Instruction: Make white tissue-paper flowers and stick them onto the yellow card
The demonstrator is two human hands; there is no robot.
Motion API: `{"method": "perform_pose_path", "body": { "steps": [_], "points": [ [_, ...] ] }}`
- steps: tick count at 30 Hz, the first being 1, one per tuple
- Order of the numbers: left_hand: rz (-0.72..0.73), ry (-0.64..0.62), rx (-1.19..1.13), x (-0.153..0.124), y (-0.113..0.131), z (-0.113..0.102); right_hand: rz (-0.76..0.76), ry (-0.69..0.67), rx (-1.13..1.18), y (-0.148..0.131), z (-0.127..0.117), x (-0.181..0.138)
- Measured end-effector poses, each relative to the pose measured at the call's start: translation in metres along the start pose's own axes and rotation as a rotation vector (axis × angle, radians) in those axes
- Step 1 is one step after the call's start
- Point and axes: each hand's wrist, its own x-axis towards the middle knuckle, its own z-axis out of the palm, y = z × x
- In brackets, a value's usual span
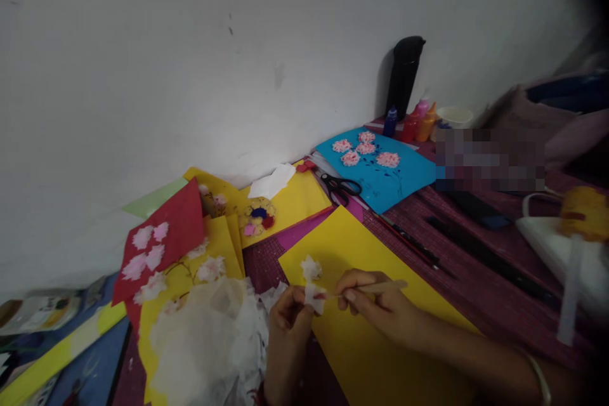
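Observation:
My left hand (289, 323) pinches a small white tissue-paper piece (314, 298) over the left edge of a yellow paper sheet (380, 355). A reddish spot shows on that piece. My right hand (380, 312) grips a thin pale-handled stick (383, 287), perhaps a paintbrush; its tip is at the tissue piece, too blurred to tell its shape. A white tissue flower (311, 268) lies on the yellow sheet just above my fingers. Left of my left hand is a heap of white tissue paper (202, 336).
Black-handled scissors (340, 187) lie beside a blue sheet with pink flowers (366, 168). A red sheet (181, 222) with pale flowers lies left. Paint bottles (419, 124) and a black bottle (404, 79) stand by the wall. A glue gun (583, 216) rests at the right.

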Motion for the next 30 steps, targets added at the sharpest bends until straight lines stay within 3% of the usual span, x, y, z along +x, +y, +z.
{"method": "perform_pose_path", "body": {
  "steps": [6, 12, 15, 20, 23, 27, 28, 30],
  "points": [
    [0.058, 0.182, -0.029, -0.005, -0.002, -0.001, 0.013, 0.054, 0.166, 0.004, 0.004, 0.0],
    [0.072, 0.116, 0.079, -0.002, -0.004, -0.002, 0.039, 0.11, 0.33, 0.009, 0.008, 0.001],
    [0.18, 0.137, 0.185, -0.004, -0.003, -0.001, 0.065, 0.118, 0.313, 0.011, 0.01, 0.0],
    [0.442, 0.061, 0.403, -0.006, -0.001, 0.002, 0.194, 0.185, 0.378, 0.009, 0.013, 0.002],
    [0.276, 0.049, 0.27, -0.003, 0.001, 0.0, 0.19, 0.073, 0.501, 0.003, 0.009, 0.004],
    [-0.066, -0.096, -0.08, 0.009, 0.015, 0.0, 0.127, 0.008, 0.403, -0.005, 0.002, 0.011],
    [-0.066, -0.146, -0.091, 0.013, 0.021, 0.001, 0.111, 0.041, 0.379, -0.006, 0.001, 0.013],
    [0.105, -0.202, 0.085, 0.022, 0.034, 0.0, 0.098, 0.156, 0.412, -0.006, 0.0, 0.019]
  ]
}}
